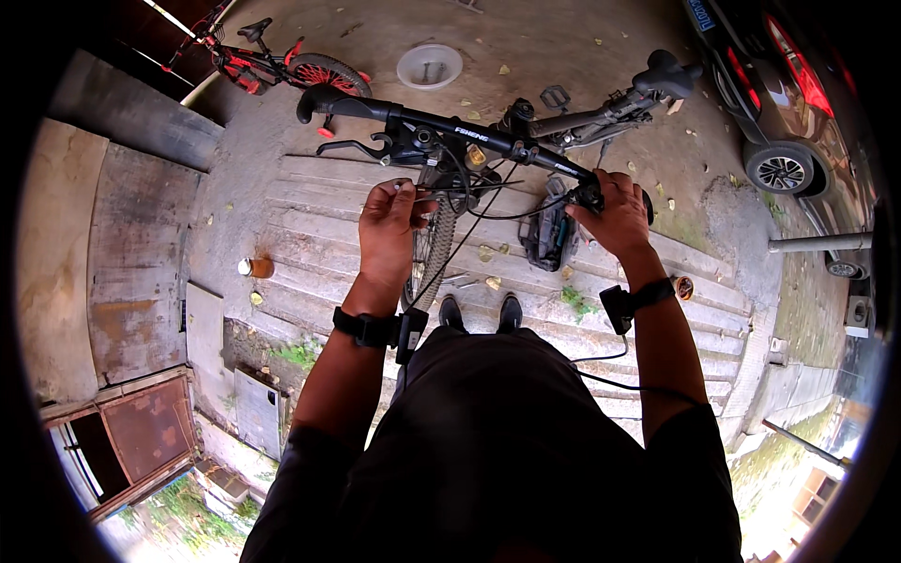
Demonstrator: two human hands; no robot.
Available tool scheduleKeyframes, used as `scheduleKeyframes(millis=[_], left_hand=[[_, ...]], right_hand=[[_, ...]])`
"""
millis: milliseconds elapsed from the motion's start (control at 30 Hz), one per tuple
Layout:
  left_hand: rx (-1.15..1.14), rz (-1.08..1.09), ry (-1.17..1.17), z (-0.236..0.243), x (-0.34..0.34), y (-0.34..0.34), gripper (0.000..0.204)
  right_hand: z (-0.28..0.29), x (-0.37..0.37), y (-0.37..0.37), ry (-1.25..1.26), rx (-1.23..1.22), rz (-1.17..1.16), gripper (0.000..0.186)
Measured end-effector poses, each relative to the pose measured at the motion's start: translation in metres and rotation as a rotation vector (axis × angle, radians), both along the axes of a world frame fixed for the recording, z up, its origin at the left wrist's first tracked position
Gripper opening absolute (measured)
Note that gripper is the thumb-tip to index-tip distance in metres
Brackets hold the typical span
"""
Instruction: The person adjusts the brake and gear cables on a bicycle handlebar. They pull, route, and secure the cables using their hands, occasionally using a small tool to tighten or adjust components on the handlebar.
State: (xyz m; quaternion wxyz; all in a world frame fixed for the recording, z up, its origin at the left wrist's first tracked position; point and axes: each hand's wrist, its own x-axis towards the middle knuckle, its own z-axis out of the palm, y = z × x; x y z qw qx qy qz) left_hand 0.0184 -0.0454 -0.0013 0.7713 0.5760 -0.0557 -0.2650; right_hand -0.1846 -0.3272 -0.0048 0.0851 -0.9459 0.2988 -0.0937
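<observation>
Dark shirt [507,450]; handlebar [469,134] under right hand [619,214].

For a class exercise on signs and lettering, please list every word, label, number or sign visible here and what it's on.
Bicycle handlebar: white lettering in two places; I won't copy the wording.
Blue car licence plate: pale characters, likewise not copied.
Red-and-black bicycle: any markings are too small to read.
I can make out no other lettering.

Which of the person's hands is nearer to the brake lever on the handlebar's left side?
Left. The left hand is below and right of the brake lever in the picture; the right hand is farther off, at the right end of the handlebar.
</observation>
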Motion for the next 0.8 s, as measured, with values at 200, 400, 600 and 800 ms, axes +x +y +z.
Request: scheduleKeyframes(millis=[200,400,600,800], left_hand=[[0.002,-0.005,-0.029,0.0013,-0.001,-0.0034,0.011],[-0.007,-0.007,-0.033,0.0004,-0.0012,-0.0036,0.011],[-0.009,-0.006,-0.038,-0.0003,-0.0004,-0.004,0.011],[-0.006,-0.002,-0.038,-0.0003,-0.0006,-0.0039,0.011]], right_hand=[[-0.0028,-0.0002,-0.0025,0.029,0.038,-0.005,0.083],[-0.0001,-0.0001,-0.0007,0.035,0.051,-0.012,0.083],[0.0003,0.0005,-0.0014,0.05,0.053,-0.013,0.084],[0.0014,0.0009,-0.0007,0.052,0.061,-0.015,0.084]])
